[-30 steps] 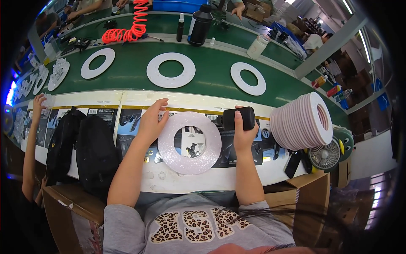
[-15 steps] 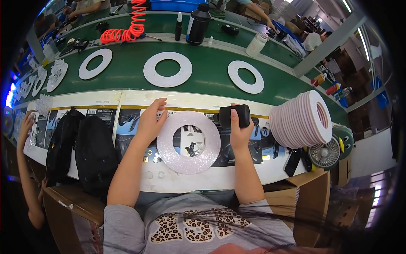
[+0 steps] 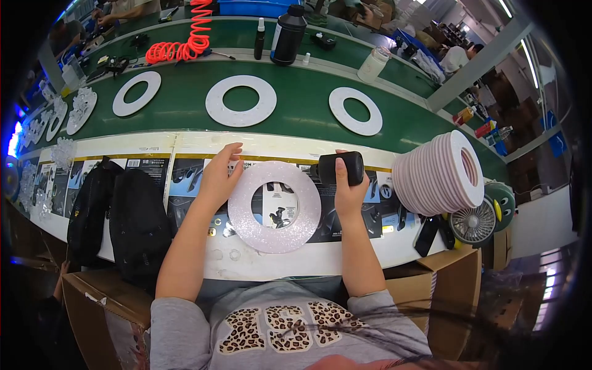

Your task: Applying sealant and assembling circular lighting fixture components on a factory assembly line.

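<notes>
A white, glittery flat ring (image 3: 246,225) lies on the printed sheet in front of me, its round centre hole showing the print beneath. My left hand (image 3: 221,176) is at the ring's upper left edge, fingers stretched out and holding nothing. In my right hand (image 3: 350,197) is a black bottle (image 3: 346,169), tipped on its side with its narrow end pointing left, beside the ring's upper right edge. My thumb lies along the bottle; the other fingers are mostly hidden behind it.
A leaning stack of white rings (image 3: 431,176) stands at right, by a small fan (image 3: 473,223) and a phone (image 3: 425,236). Black pouches (image 3: 140,216) lie at left. Several rings sit on the green conveyor belt (image 3: 302,102). Beyond are a large black bottle (image 3: 288,37) and a red coiled hose (image 3: 179,52).
The rings on the green belt have shifted slightly left. Another person's arm at the far left has withdrawn from the table. My hands and the ring before me have barely moved.
</notes>
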A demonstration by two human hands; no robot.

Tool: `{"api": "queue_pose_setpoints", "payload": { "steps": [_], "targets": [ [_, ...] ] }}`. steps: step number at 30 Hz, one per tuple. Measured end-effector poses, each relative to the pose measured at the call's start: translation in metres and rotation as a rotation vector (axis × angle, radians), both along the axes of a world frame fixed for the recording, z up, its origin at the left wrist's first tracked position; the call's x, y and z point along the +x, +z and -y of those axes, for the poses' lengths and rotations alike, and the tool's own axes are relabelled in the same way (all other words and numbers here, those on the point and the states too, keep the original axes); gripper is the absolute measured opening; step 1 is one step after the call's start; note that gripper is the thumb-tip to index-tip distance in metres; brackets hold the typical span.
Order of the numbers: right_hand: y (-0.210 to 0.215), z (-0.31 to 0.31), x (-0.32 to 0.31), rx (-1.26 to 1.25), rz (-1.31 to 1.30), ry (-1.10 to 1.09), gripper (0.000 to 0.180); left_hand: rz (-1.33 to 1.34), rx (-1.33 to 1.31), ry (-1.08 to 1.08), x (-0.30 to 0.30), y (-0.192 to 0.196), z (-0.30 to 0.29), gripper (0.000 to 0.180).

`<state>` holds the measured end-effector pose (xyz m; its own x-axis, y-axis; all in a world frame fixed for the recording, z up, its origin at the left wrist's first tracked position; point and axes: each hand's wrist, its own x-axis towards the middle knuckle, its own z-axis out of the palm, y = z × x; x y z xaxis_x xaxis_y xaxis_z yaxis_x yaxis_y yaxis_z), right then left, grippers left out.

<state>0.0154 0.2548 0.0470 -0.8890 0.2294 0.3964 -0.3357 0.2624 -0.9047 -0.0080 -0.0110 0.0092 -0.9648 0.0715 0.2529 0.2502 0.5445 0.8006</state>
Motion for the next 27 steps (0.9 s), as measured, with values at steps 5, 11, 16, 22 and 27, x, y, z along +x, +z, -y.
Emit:
{"api": "queue_pose_setpoints", "payload": {
  "steps": [5, 11, 16, 22, 27],
  "targets": [
    [-0.001, -0.001, -0.001, -0.005, 0.005, -0.002, 0.028, -0.008, -0.008, 0.0, -0.001, 0.0, -0.001, 0.038],
    [-0.001, 0.0, 0.0, -0.009, 0.009, -0.004, 0.028, -0.013, -0.006, 0.003, -0.001, -0.001, 0.0, 0.038],
    [0.002, -0.002, 0.0, 0.024, -0.014, -0.027, 0.027, -0.021, 0.0, -0.008, -0.002, -0.001, -0.001, 0.038],
    [0.011, -0.002, 0.005, -0.017, -0.073, -0.043, 0.02, -0.039, 0.005, 0.005, -0.002, -0.004, 0.0, 0.036],
    [0.012, -0.004, 0.004, 0.058, -0.053, -0.093, 0.02, -0.009, -0.002, -0.001, -0.001, -0.001, 0.0, 0.038]
  ]
}}
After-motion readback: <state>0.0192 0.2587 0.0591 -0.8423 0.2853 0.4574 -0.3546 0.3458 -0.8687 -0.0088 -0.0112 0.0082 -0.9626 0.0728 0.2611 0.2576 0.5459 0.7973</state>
